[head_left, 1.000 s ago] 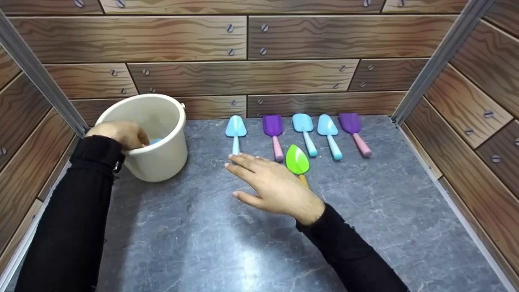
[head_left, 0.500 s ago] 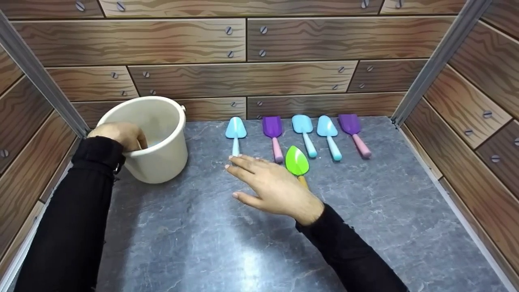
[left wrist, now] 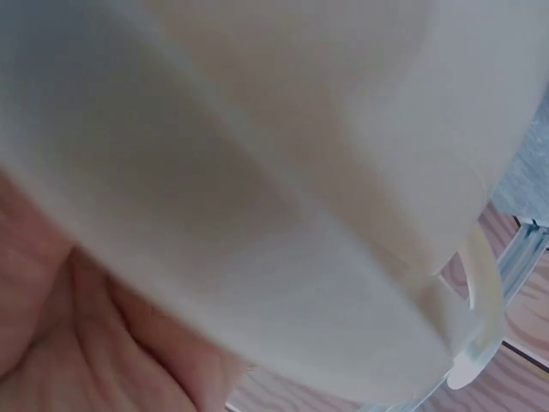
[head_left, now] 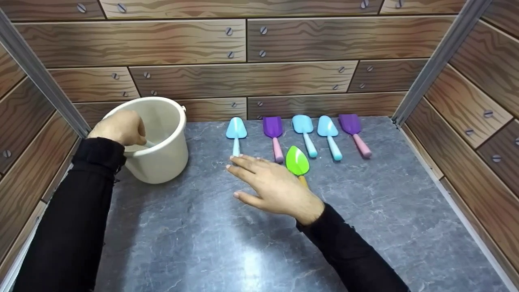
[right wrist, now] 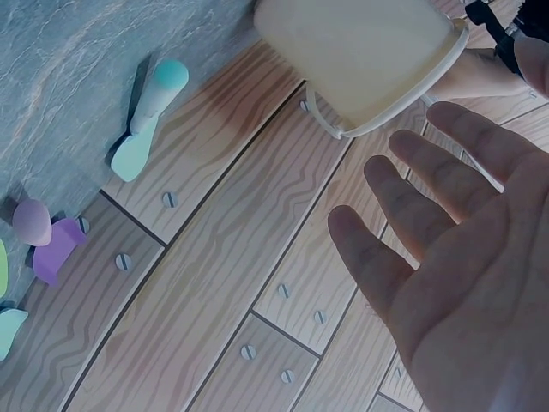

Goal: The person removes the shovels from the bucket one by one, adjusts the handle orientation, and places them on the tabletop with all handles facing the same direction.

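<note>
At the left stands a cream bucket [head_left: 162,162]. My left hand [head_left: 117,127] is over its near rim, fingers curled downward. By the fingertips a small piece of a light blue handle [head_left: 150,144] shows; the rest is hidden inside the bucket. In the left wrist view the bucket wall [left wrist: 257,283] hides most of the fingers. My right hand [head_left: 275,186] is held out palm down, fingers spread and holding nothing. Closest to its fingertips is a light blue trowel [head_left: 236,129]. A green trowel [head_left: 297,161] with a yellow handle lies partly behind that hand.
Along the back wall lie a purple scoop [head_left: 273,127] with a pink handle, a light blue scoop [head_left: 303,123], another light blue trowel [head_left: 327,126] and a second purple scoop [head_left: 350,123]. Wood-patterned panels [head_left: 186,79] enclose the grey marbled surface [head_left: 194,227] at the back and sides.
My left hand dips a little deeper into the bucket, then rises to rim level, its fingers curled by the light blue piece. The right hand and the laid-out tools stay put.
</note>
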A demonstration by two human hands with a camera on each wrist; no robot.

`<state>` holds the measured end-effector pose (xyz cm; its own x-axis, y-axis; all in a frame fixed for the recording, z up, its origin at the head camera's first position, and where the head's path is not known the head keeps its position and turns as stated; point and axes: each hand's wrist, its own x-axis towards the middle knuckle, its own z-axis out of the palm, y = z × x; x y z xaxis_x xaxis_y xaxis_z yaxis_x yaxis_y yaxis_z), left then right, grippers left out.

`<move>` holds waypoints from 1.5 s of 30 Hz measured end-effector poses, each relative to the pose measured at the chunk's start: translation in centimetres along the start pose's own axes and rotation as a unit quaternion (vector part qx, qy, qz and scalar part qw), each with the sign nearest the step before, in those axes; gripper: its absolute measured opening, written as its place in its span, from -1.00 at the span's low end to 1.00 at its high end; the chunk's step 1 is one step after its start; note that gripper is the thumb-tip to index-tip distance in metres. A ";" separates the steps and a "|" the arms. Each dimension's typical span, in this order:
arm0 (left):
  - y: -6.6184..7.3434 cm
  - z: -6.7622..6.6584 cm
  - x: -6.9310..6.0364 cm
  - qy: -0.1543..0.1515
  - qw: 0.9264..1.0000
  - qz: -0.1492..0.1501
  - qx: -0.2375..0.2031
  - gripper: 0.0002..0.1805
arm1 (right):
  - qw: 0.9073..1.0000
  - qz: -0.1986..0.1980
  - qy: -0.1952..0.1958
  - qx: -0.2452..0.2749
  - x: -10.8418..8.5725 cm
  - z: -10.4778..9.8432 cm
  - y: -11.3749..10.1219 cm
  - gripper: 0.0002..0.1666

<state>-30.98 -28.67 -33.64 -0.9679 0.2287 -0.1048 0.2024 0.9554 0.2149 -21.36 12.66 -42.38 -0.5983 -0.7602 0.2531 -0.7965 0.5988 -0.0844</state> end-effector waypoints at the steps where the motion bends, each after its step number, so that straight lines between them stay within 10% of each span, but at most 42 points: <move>1: 0.0 0.0 0.1 0.009 1.000 0.000 -0.003 -0.74 | 1.000 0.000 -0.001 0.000 0.0 0.0 0.0 -0.21; 22: 1.5 -0.1 -0.3 0.160 0.986 -0.011 -0.036 -0.62 | 1.000 -0.002 0.008 -0.018 0.2 0.3 0.8 -0.14; 45: 4.3 -0.8 -3.5 0.306 0.951 0.034 -0.031 -0.69 | 0.999 0.009 0.028 -0.017 -0.1 1.0 1.9 -0.07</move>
<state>-26.82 -25.48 -31.52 -0.8623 0.1192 0.4922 0.2763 0.9253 0.2599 -22.95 13.62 -43.55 -0.6056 -0.7344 0.3064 -0.7819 0.6208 -0.0573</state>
